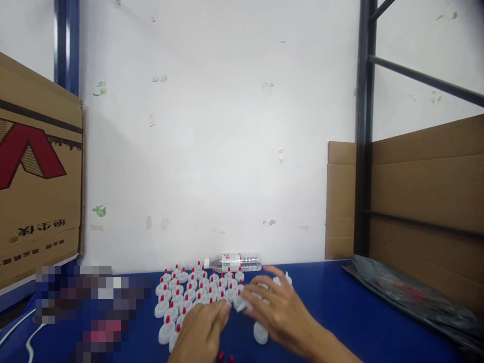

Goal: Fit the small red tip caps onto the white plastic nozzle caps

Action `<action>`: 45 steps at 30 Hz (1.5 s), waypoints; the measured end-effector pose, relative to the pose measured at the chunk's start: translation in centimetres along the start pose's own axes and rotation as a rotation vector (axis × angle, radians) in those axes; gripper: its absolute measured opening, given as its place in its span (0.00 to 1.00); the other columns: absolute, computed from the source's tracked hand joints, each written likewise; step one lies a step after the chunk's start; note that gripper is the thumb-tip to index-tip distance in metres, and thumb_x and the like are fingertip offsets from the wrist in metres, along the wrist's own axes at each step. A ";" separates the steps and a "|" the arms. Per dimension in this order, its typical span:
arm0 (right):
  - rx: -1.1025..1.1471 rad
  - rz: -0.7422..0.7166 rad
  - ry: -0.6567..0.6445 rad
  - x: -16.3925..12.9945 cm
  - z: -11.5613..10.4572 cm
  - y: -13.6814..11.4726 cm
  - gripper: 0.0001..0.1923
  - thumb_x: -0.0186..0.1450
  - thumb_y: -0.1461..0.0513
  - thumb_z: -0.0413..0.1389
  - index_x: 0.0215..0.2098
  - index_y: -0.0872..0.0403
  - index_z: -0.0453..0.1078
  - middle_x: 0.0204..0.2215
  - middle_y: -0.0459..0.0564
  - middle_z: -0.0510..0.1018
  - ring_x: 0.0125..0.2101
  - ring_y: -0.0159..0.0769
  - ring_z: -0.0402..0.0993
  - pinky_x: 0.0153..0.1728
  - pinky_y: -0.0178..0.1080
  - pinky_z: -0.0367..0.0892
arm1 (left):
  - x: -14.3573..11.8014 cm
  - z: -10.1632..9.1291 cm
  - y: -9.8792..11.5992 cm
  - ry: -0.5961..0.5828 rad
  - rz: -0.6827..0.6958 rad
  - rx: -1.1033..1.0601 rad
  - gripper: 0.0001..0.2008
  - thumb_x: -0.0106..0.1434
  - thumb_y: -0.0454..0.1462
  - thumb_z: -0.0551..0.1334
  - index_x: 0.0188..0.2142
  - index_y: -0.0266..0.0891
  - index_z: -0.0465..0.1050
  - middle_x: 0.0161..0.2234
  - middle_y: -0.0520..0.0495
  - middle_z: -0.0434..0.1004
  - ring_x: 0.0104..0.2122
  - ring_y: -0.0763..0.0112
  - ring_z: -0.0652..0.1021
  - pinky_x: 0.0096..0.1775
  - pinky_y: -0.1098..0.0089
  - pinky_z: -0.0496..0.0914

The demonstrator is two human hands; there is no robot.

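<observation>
My left hand is closed in a pinch at the lower middle, thumb against the fingers; whatever lies in it is hidden. Beside it, my right hand is closed on a white nozzle cap, tilted between thumb and fingers, its spout showing no red tip. Many white nozzle caps with red tips stand in rows to the left and behind the hands. Another white cap sits under my right hand, and more plain white caps show behind it. Loose red tips lie at the bottom edge.
A clear water bottle lies on its side against the wall. On the blue table, a grey plastic bag with red bits lies at right. Cardboard boxes flank both sides; a white cable runs at lower left, near a blurred patch.
</observation>
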State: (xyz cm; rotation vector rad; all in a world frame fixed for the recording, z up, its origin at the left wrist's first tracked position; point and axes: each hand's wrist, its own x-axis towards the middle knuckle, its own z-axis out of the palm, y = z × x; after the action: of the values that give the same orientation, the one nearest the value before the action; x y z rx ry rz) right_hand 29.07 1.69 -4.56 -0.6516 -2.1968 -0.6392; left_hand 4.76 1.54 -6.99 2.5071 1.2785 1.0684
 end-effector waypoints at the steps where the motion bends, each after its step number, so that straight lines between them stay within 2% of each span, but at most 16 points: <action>1: -0.036 0.048 -0.007 -0.5 -0.1 1.5 0.13 0.72 0.65 0.54 0.54 0.48 0.71 0.45 0.47 0.83 0.47 0.41 0.75 0.62 0.54 0.53 | 0.1 -0.5 0.0 -0.013 -0.060 -0.043 0.26 0.76 0.48 0.39 0.23 0.42 0.55 0.20 0.55 0.61 0.22 0.70 0.66 0.27 0.69 0.55; 3: -0.003 0.293 -0.010 -1.9 -0.5 5.0 0.13 0.70 0.65 0.54 0.50 0.45 0.74 0.46 0.46 0.83 0.47 0.42 0.76 0.63 0.57 0.52 | 0.2 -1.6 0.1 0.010 -0.124 -0.071 0.26 0.75 0.51 0.40 0.23 0.43 0.51 0.20 0.55 0.59 0.23 0.70 0.64 0.27 0.69 0.55; 4: 0.042 0.477 0.012 -2.7 -0.8 6.7 0.12 0.68 0.63 0.56 0.47 0.44 0.75 0.44 0.45 0.83 0.46 0.43 0.77 0.63 0.56 0.52 | 0.3 -2.0 0.3 0.016 -0.131 -0.066 0.26 0.75 0.52 0.40 0.24 0.43 0.52 0.21 0.54 0.60 0.24 0.69 0.65 0.28 0.69 0.55; 5: 0.041 0.574 0.030 -3.4 -1.0 8.3 0.11 0.67 0.61 0.57 0.47 0.45 0.75 0.44 0.47 0.83 0.46 0.45 0.77 0.61 0.57 0.56 | 0.3 -2.4 0.6 0.016 -0.128 -0.058 0.25 0.75 0.51 0.41 0.24 0.42 0.54 0.22 0.54 0.62 0.25 0.69 0.66 0.29 0.69 0.56; 9: 0.077 0.811 0.075 -6.1 -0.5 12.1 0.14 0.66 0.54 0.55 0.47 0.49 0.73 0.40 0.52 0.84 0.41 0.48 0.80 0.47 0.50 0.71 | 0.2 -2.4 1.5 -0.056 -0.020 -0.070 0.19 0.76 0.45 0.47 0.32 0.42 0.68 0.32 0.50 0.74 0.34 0.65 0.73 0.37 0.68 0.64; 13: 0.202 0.940 0.053 -7.9 1.3 13.0 0.16 0.62 0.51 0.56 0.44 0.49 0.74 0.39 0.50 0.85 0.39 0.46 0.82 0.42 0.43 0.74 | 0.0 -1.1 0.8 -0.125 0.069 -0.092 0.09 0.72 0.35 0.55 0.41 0.45 0.74 0.41 0.49 0.78 0.43 0.64 0.75 0.44 0.68 0.67; 15: 0.245 0.986 0.034 -8.6 2.1 13.2 0.16 0.61 0.49 0.57 0.41 0.49 0.75 0.38 0.50 0.85 0.40 0.46 0.82 0.42 0.42 0.74 | -0.1 -0.3 0.1 -0.154 0.056 -0.106 0.14 0.66 0.30 0.61 0.48 0.48 0.74 0.41 0.51 0.80 0.43 0.65 0.76 0.46 0.68 0.68; 17: 0.262 1.026 0.021 -9.1 2.6 13.4 0.17 0.60 0.48 0.57 0.40 0.49 0.76 0.38 0.51 0.85 0.40 0.47 0.82 0.43 0.43 0.74 | -0.2 0.3 -0.5 -0.162 0.022 -0.108 0.19 0.61 0.27 0.66 0.49 0.48 0.75 0.39 0.53 0.81 0.43 0.64 0.76 0.48 0.68 0.68; 19: 0.260 1.057 0.013 -9.4 2.8 13.8 0.18 0.59 0.48 0.58 0.39 0.49 0.77 0.38 0.50 0.85 0.40 0.47 0.82 0.43 0.43 0.73 | -0.2 0.5 -0.6 -0.158 0.009 -0.098 0.12 0.61 0.30 0.68 0.43 0.46 0.78 0.37 0.52 0.81 0.43 0.64 0.76 0.48 0.67 0.67; 22: 0.258 1.088 -0.001 -9.7 2.9 14.2 0.18 0.56 0.48 0.59 0.38 0.49 0.77 0.36 0.49 0.85 0.37 0.47 0.81 0.40 0.43 0.73 | -0.2 0.5 0.0 -0.164 0.040 -0.084 0.03 0.65 0.34 0.67 0.37 0.45 0.80 0.39 0.51 0.81 0.44 0.63 0.76 0.49 0.65 0.67; 26: 0.288 1.116 -0.013 -10.0 3.1 14.4 0.18 0.55 0.48 0.60 0.38 0.48 0.76 0.36 0.49 0.85 0.34 0.46 0.81 0.38 0.43 0.72 | -0.1 0.2 0.6 -0.188 0.029 -0.049 0.06 0.66 0.32 0.66 0.39 0.44 0.82 0.41 0.48 0.80 0.45 0.61 0.75 0.50 0.63 0.66; 32: 0.371 1.097 -0.060 -10.4 3.2 14.6 0.16 0.55 0.47 0.60 0.33 0.48 0.76 0.36 0.48 0.85 0.37 0.47 0.82 0.40 0.42 0.72 | -0.3 -0.2 0.8 -0.262 -0.136 -0.023 0.08 0.64 0.31 0.66 0.39 0.43 0.83 0.42 0.47 0.80 0.46 0.59 0.75 0.50 0.61 0.66; 36: 0.361 1.099 -0.080 -10.3 3.1 14.5 0.17 0.57 0.46 0.58 0.34 0.48 0.78 0.36 0.48 0.85 0.37 0.48 0.81 0.41 0.43 0.72 | -0.3 -0.4 0.9 -0.247 -0.060 -0.032 0.10 0.65 0.30 0.63 0.38 0.45 0.82 0.40 0.50 0.82 0.44 0.62 0.77 0.51 0.62 0.66; 39: 0.346 1.109 -0.072 -10.1 3.0 14.4 0.19 0.60 0.45 0.55 0.35 0.48 0.79 0.37 0.49 0.85 0.39 0.50 0.81 0.43 0.45 0.72 | 0.0 -1.4 0.8 -0.184 0.040 0.064 0.14 0.69 0.29 0.56 0.41 0.44 0.81 0.38 0.49 0.83 0.41 0.63 0.78 0.49 0.63 0.68; 43: 0.335 1.149 -0.039 -9.8 3.0 14.3 0.23 0.63 0.44 0.50 0.38 0.49 0.78 0.39 0.51 0.85 0.37 0.51 0.82 0.45 0.48 0.71 | 0.8 -4.7 0.8 -0.159 0.092 0.459 0.17 0.70 0.29 0.50 0.41 0.39 0.79 0.38 0.41 0.81 0.44 0.54 0.77 0.41 0.62 0.70; 45: 0.349 1.163 -0.028 -9.7 3.0 14.2 0.25 0.65 0.43 0.47 0.40 0.49 0.78 0.40 0.52 0.85 0.36 0.50 0.83 0.46 0.49 0.71 | 1.0 -6.4 0.8 -0.164 0.050 0.626 0.17 0.71 0.33 0.49 0.39 0.38 0.78 0.37 0.39 0.81 0.41 0.51 0.79 0.39 0.59 0.71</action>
State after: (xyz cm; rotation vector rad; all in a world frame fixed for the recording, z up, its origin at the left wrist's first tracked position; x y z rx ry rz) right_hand 42.12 11.75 -10.38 -1.5156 -1.4952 0.3486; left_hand 1.58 0.50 -1.41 2.9888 1.7112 0.4933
